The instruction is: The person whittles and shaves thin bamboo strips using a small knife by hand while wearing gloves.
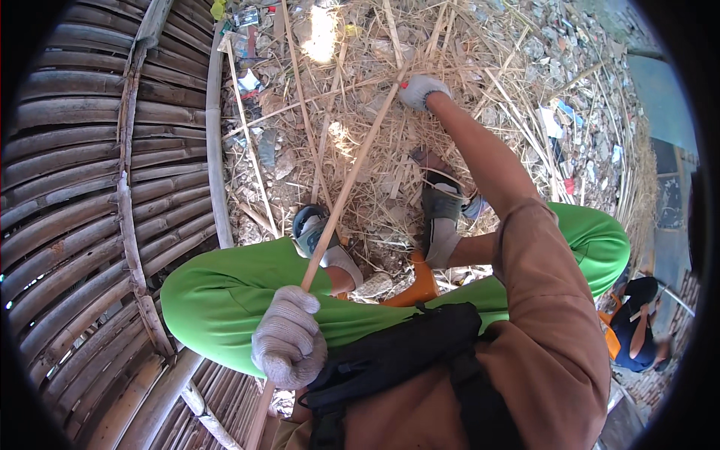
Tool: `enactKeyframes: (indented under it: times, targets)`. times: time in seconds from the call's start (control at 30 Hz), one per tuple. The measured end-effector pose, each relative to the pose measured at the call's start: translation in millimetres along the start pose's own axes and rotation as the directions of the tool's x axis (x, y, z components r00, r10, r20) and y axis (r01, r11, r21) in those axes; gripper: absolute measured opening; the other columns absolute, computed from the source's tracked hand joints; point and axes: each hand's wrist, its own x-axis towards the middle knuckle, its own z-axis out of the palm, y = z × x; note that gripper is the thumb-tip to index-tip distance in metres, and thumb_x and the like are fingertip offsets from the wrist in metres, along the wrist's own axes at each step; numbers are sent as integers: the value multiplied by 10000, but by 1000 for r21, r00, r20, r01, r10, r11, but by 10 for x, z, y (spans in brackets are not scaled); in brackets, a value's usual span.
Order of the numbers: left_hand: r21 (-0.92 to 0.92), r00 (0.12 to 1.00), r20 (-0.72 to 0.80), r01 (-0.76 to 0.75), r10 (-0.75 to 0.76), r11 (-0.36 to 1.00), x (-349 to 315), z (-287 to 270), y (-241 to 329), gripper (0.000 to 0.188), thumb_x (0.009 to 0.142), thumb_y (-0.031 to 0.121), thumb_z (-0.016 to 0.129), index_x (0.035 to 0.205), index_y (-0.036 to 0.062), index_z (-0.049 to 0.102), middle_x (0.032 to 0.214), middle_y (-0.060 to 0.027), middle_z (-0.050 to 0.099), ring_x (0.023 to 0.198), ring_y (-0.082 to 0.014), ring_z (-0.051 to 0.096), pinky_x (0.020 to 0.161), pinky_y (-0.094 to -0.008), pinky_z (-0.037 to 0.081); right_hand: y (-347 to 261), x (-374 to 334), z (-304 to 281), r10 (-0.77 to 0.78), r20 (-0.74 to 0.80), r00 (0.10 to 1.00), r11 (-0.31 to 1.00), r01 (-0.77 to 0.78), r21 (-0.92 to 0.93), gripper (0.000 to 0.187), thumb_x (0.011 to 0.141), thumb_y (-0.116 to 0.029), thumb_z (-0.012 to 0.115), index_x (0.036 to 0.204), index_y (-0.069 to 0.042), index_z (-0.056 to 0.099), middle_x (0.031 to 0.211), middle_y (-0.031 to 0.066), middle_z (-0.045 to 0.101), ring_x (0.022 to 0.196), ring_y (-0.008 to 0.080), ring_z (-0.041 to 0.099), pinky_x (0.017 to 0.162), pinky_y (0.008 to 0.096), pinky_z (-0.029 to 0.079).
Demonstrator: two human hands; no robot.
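A long, narrow bamboo strip (349, 182) runs slantwise from low beside my body to the far middle of the ground. My left hand (289, 337), in a pale knitted glove, is wrapped round its near part, over my green-clad leg. Far out, my right hand (425, 91), gloved the same way, is closed at the far part of the strip. A small red bit shows at its fingers; what it belongs to is hidden. My sandalled feet stand on either side of the strip.
A bamboo slat wall (75, 165) rises on the left. Straw, shavings, loose bamboo strips (301, 97) and litter cover the ground. Part of an orange seat (416, 283) shows beneath me. At the right edge another person (634, 326) in dark clothes sits.
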Motion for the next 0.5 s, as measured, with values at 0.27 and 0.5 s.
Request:
enactKeyframes:
  times: [0.27,0.5]
  targets:
    - [58,992,109,-66,59,996,7,59,35,440,1078,241,531,659,141,443,596,-17,505,524,-190,491,690,-465,483,-234,-537,-1,-198,94,976,972,208,-109,533,989,-420,523,1206,-14,790,1312,273,727,1183,405,734,1048,472,564]
    - [81,994,107,-39,30,996,-6,38,50,458,1082,275,558,656,139,461,599,-13,515,533,-193,499,688,-462,484,34,88,25,-13,31,999,1000,13,19,535,981,-414,570,1290,-20,756,1335,268,722,1229,401,720,1055,483,560]
